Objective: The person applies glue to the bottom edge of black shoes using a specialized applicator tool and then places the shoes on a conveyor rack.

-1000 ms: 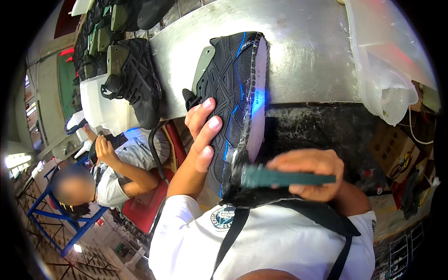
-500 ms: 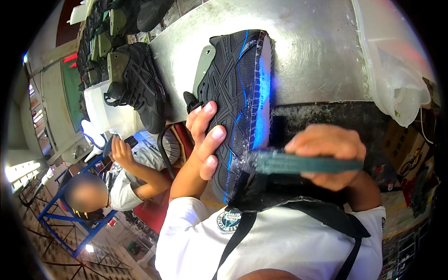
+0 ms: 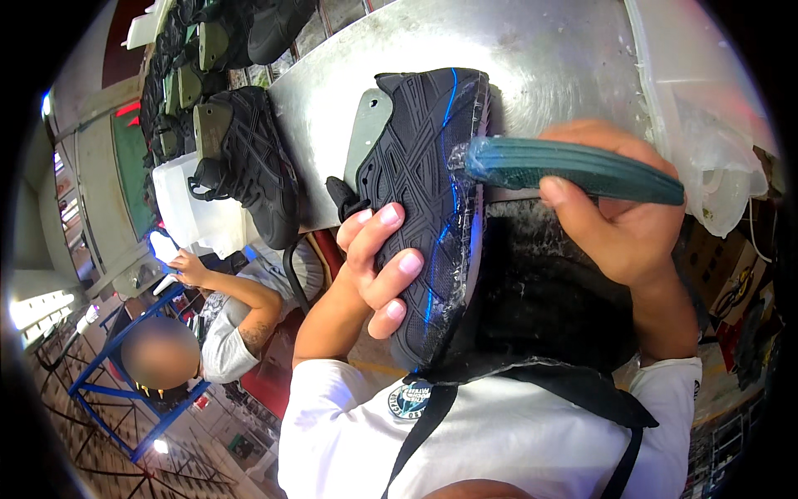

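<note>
A black shoe upper (image 3: 416, 166) stretched over a grey-green last (image 3: 369, 129) lies on its side before me, toe toward my body. A blue line glows along its lower side, above the stitched edge. My left hand (image 3: 378, 266) is closed around the forefoot, its fingers across the patterned side. In my right hand (image 3: 636, 233) is a thick, ridged teal tool (image 3: 573, 169), seemingly a brush, gripped between thumb and fingers. The tool's pale, coated tip meets the upper's lower edge near the heel half. Whitish residue marks this edge toward the toe.
A metal table (image 3: 565, 83) extends beyond the shoe. Left of it sits another black shoe (image 3: 258, 166) on a last, beside a translucent plastic container (image 3: 179, 208) and several more shoes. Plastic sheeting (image 3: 715, 125) hangs at right. A co-worker (image 3: 237, 316) sits at left.
My right hand has moved the tool away from me along the upper's edge, from near the toe toward the heel. The shoe has shifted slightly toward me. The co-worker's arm has moved.
</note>
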Tool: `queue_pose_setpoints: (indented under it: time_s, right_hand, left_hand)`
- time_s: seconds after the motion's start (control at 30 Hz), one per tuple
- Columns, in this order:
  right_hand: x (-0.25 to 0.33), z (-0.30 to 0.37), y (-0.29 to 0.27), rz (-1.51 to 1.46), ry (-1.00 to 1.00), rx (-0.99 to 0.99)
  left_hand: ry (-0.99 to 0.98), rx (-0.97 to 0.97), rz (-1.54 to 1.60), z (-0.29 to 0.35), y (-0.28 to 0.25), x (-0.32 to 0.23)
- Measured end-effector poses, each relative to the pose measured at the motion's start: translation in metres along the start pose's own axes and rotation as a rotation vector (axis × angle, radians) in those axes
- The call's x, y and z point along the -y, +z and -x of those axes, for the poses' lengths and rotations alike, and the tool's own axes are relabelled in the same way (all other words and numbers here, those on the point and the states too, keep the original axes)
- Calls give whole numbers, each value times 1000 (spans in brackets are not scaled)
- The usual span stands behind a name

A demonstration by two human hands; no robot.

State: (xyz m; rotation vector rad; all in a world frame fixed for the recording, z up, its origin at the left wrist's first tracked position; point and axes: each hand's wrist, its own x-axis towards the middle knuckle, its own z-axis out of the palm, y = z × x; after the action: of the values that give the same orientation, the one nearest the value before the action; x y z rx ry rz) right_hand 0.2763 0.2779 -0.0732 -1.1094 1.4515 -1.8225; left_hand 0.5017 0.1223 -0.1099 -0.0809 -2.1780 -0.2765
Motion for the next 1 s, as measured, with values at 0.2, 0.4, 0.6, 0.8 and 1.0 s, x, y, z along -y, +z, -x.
queue_pose_setpoints:
  time_s: [0.2, 0.4, 0.6, 0.8, 1.0]
  right_hand:
    - [22, -15, 11, 302, 72, -140]
    - [16, -14, 16, 345, 82, -260]
    - [13, -2, 0, 193, -63, -12]
    - [20, 20, 7, -2, 124, -37]
    - [32, 42, 15, 66, 97, 3]
  left_hand:
    - [24, 74, -17, -9, -8, 2]
    - [92, 87, -40, -7, -9, 7]
    - [20, -81, -44, 0, 10, -1]
    - [50, -64, -60, 1, 8, 3]
    - [54, 5, 2, -6, 2, 1]
